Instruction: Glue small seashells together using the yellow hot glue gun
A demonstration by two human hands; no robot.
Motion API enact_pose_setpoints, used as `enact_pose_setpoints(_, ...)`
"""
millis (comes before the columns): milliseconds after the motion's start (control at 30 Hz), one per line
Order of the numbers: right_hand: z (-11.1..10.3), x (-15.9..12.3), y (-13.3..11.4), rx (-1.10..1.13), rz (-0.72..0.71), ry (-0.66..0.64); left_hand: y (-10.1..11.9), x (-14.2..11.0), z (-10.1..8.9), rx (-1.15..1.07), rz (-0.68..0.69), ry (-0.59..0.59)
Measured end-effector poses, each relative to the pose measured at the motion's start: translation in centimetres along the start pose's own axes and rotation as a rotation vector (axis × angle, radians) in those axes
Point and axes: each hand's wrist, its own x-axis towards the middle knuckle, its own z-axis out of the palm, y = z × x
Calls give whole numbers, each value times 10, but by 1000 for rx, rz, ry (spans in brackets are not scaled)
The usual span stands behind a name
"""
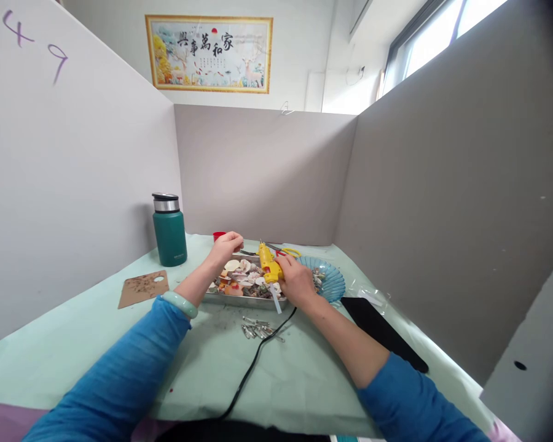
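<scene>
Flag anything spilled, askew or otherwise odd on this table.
Two minor things: dark marks mottle the brown board left of the metal tray, perhaps smears or residue; and the black cord below the yellow glue gun seems to cross the loose metal clips, where it could drag them. Nothing looks clearly broken.

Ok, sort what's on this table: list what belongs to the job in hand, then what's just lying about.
Seems part of the job:
yellow glue gun, held in the right hand
shells in the metal tray, close to both hands
small metal clips, probably

Seems just lying about:
green bottle
brown card
flat black slab
</scene>
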Motion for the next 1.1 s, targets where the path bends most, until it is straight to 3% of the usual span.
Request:
enact_pose_setpoints(133, -1, 0, -1, 34, 43, -15, 0, -1, 3, -113, -71, 10)
enact_pose_setpoints(767, 0, -1, -1, 88, 82, -32, -15, 8, -5, -197, -238, -7)
enact_pose_setpoints(1100, 0, -1, -2, 95, 89, -31, -22, 11, -15, 16, -158, 57)
